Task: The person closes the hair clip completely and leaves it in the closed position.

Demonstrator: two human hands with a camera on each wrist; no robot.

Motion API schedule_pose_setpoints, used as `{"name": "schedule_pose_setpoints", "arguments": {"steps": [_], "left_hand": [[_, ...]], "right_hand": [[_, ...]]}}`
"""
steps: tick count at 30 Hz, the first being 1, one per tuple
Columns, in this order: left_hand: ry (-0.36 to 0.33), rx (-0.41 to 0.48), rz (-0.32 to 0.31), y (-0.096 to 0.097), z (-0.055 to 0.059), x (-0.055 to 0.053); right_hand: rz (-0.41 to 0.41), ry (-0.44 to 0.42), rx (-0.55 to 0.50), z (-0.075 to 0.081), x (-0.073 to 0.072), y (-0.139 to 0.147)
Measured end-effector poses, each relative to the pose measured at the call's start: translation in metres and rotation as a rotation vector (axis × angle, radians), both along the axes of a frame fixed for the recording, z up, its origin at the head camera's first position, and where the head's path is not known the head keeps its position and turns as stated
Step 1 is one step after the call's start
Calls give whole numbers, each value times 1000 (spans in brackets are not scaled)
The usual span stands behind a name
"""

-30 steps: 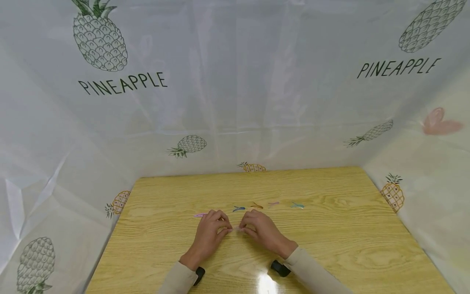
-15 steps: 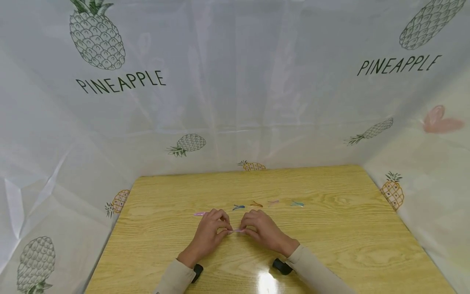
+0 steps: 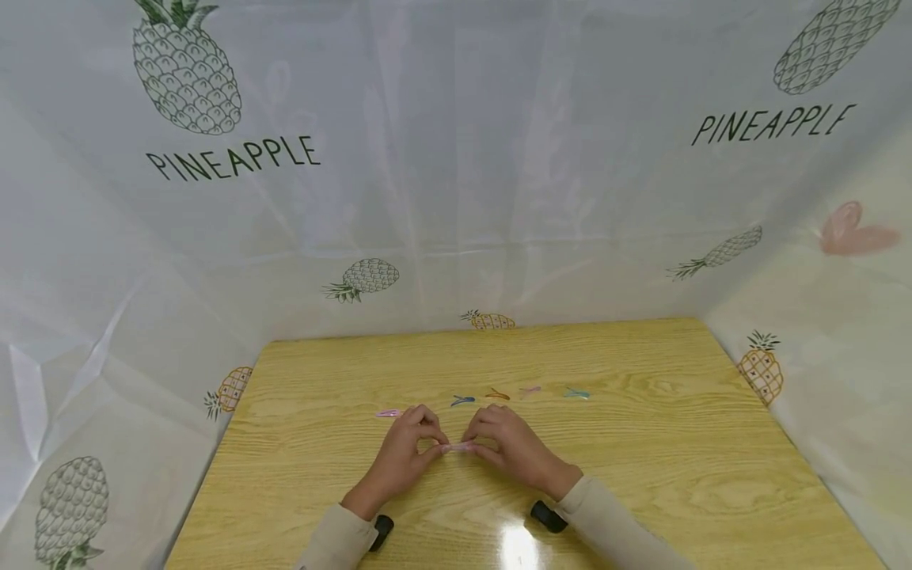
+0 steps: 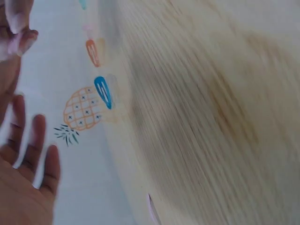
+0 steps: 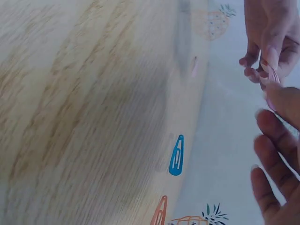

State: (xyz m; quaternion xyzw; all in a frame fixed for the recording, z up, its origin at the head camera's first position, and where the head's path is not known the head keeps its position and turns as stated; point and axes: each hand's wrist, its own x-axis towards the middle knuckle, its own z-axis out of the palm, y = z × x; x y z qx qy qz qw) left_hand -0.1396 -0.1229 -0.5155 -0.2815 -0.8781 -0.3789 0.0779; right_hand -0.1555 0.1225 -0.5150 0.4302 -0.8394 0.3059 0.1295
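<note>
A shiny wood-grain table (image 3: 285, 475) stretches under beige sleeves (image 3: 335, 545); over it, the left hand (image 3: 406, 453) and right hand (image 3: 516, 451) pinch a pink hair clip (image 3: 459, 447) at either end. Beyond, on the tabletop, lie a mauve clip (image 3: 387, 413), blue clip (image 3: 465, 400), orange clip (image 3: 500, 395), pale pink clip (image 3: 533, 389) and teal clip (image 3: 580, 394); behind hangs a white pineapple-print sheet (image 3: 442, 182)

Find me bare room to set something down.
The yellow wooden table is bare right of the small teal hair clip, left of the slim purplish-pink hair clip, and behind their row. The middle's crowded: a slim blue clip and slim orange clip lie beyond the left hand and right hand, which pinch a pink clip.
</note>
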Motion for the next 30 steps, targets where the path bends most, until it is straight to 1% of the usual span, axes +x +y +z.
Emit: {"name": "schedule_pose_setpoints", "arguments": {"steps": [4, 8, 11, 13, 15, 16, 18, 19, 21, 24, 26, 28, 30], "left_hand": [[-162, 79, 2, -2, 2, 2], [-307, 146, -25, -6, 6, 2], [-372, 160, -39, -9, 7, 2], [-400, 153, -35, -9, 7, 2], [-415, 150, -23, -10, 6, 3], [-410, 146, -15, -10, 6, 4], [-370, 129, 11, -10, 6, 7], [-334, 111, 28, -9, 5, 8], [-221, 48, 68, -9, 5, 12], [-2, -77, 136, -9, 4, 17], [144, -145, 173, -9, 2, 18], [247, -177, 198, -11, 1, 18], [311, -197, 215, -14, -1, 17]], "right_hand": [[-34, 135, -11, -2, 0, -4], [-30, 227, -34, -3, 0, -7], [-23, 266, -33, -3, 0, -9], [-18, 284, -30, -2, 0, -11], [-15, 295, -25, -3, 0, -12], [-15, 297, -24, -3, -1, -13], [-18, 303, -25, -5, -1, -14], [-20, 307, -27, -6, -2, -16], [-27, 302, -30, -8, -2, -19], [-39, 293, -33, -10, -2, -26], [-50, 278, -38, -10, -1, -32], [-63, 267, -44, -9, -1, -38], [-78, 249, -46, -9, 0, -44]]}}
